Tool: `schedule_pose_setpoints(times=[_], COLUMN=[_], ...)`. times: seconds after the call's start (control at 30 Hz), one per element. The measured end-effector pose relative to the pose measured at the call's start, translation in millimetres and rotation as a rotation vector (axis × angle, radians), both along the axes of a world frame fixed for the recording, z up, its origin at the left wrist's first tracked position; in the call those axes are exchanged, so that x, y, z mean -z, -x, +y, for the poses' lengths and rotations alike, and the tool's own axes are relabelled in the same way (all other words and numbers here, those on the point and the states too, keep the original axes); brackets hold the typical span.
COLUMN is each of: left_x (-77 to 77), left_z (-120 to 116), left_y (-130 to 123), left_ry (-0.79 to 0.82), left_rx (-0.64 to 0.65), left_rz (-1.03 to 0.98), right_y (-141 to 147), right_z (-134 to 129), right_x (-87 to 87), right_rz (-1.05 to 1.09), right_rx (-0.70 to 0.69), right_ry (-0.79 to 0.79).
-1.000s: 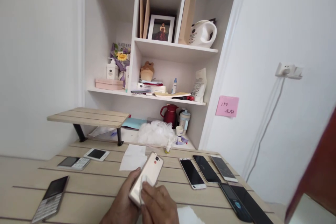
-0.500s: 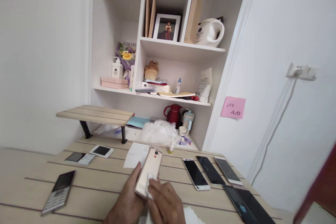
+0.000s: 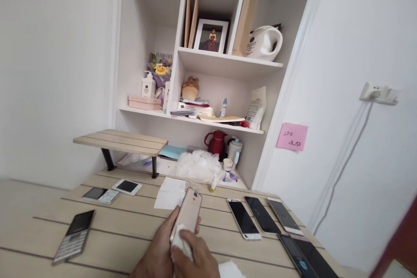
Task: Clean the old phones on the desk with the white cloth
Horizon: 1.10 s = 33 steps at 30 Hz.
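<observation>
My left hand (image 3: 159,249) grips a gold smartphone (image 3: 189,213), its back facing me and its camera end pointing away. My right hand (image 3: 195,258) is shut on a white tissue (image 3: 180,242), pressing it against the phone's lower end. Several dark-screened smartphones lie face up to the right of my hands, the nearest being a white-framed phone (image 3: 243,219). Another white tissue (image 3: 230,270) lies at the bottom edge of the view, close to my right hand.
The slatted wooden table (image 3: 130,221) also holds a keypad phone (image 3: 74,235), several other phones and a paper sheet (image 3: 170,193). Behind stand a low wooden riser (image 3: 120,142), a plastic bag (image 3: 198,166) and a white shelf unit (image 3: 208,113) with assorted items.
The phone has tilted more upright in my left hand, and the tissue in my right hand sits on its lower end. The whole scene has shifted slightly right in view.
</observation>
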<state>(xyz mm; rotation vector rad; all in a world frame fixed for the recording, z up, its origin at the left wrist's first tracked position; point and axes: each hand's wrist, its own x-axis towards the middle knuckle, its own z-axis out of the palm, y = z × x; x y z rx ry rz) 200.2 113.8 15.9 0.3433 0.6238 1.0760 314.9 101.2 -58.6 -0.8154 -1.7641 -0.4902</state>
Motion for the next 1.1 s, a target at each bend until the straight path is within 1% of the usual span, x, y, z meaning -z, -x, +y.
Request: schedule_pose_setpoints(times=[0.07, 0.2, 0.27, 0.37, 0.43, 0.53, 0.6, 0.67, 0.7, 0.83, 0.9, 1.0, 1.03, 1.1], left_x=[0.3, 3.5, 6.4, 9.7, 10.1, 8.8, 8.0, 7.8, 7.9, 8.1, 5.8, -0.7, -2.7, -4.8], left_z=[1.6, 5.1, 5.6, 4.5, 3.4, 2.2, 2.1, 2.3, 2.4, 2.2, 1.5, -0.2, -0.9, -2.1], left_y=[0.7, 1.2, 1.6, 1.5, 0.5, -0.6, -0.2, 0.6, 0.8, 0.6, 0.9, 1.8, 2.1, 2.7], left_ry=[0.011, -0.047, -0.026, 0.004, -0.013, -0.027, 0.012, 0.036, 0.027, -0.067, -0.048, 0.052, 0.062, 0.033], left_rx=[0.003, -0.035, 0.010, 0.085, 0.072, 0.026, 0.068, 0.106, 0.101, 0.014, 0.011, 0.021, 0.029, 0.046], left_rz=[0.001, -0.067, -0.057, -0.046, -0.074, -0.097, -0.077, -0.053, -0.049, -0.105, -0.097, -0.041, -0.051, -0.126], right_y=[0.4, -3.4, -2.5, -0.8, -2.0, -2.2, 0.7, 2.5, 1.7, -7.8, -9.2, -6.3, -5.9, -7.4], right_z=[0.7, 2.0, 2.3, 4.3, 6.5, 8.8, 9.8, 11.3, 12.3, 14.6, 13.9, 12.8, 12.9, 13.4], right_x=[1.2, -8.0, -12.1, -13.7, -11.8, -3.5, 3.8, 8.1, 8.1, -1.3, -5.7, -10.3, -12.4, -17.6], right_rz=[-0.005, 0.012, -0.024, -0.093, -0.071, 0.044, 0.099, 0.089, 0.075, 0.012, -0.002, 0.013, 0.027, 0.062], right_rx=[-0.006, 0.004, -0.002, -0.086, -0.143, -0.163, -0.202, -0.248, -0.257, -0.224, -0.234, -0.257, -0.256, -0.238], right_ry=[0.010, -0.013, -0.056, -0.132, -0.109, -0.031, 0.015, 0.041, 0.041, 0.017, 0.000, -0.015, -0.014, -0.026])
